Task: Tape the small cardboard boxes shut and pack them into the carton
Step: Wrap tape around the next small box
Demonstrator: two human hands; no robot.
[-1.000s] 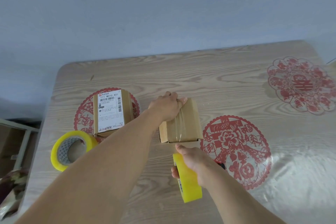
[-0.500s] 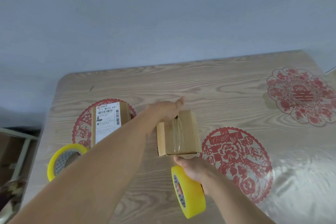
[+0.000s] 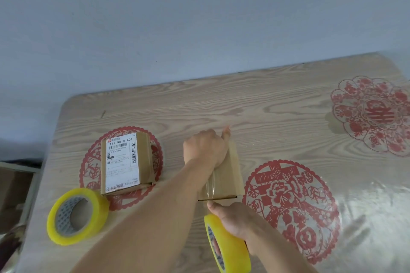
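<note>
A small plain cardboard box lies on the table's middle, with a clear strip of tape running over its top to its near edge. My left hand rests on the box's far end, fingers curled over it and thumb stretched out. My right hand grips a yellow tape roll just in front of the box, thumb at the box's near edge. A second small box with a white shipping label lies to the left.
Another yellow tape roll lies flat near the table's left front. The wood-grain table has red paper-cut patterns under a glossy cover. Past the left edge stands a frame with brown cardboard behind it. A blue wall is behind.
My right hand has drawn the tape roll down and towards me, off the box's near edge. My left hand has shifted on the box's far end, and the box now lies flatter.
</note>
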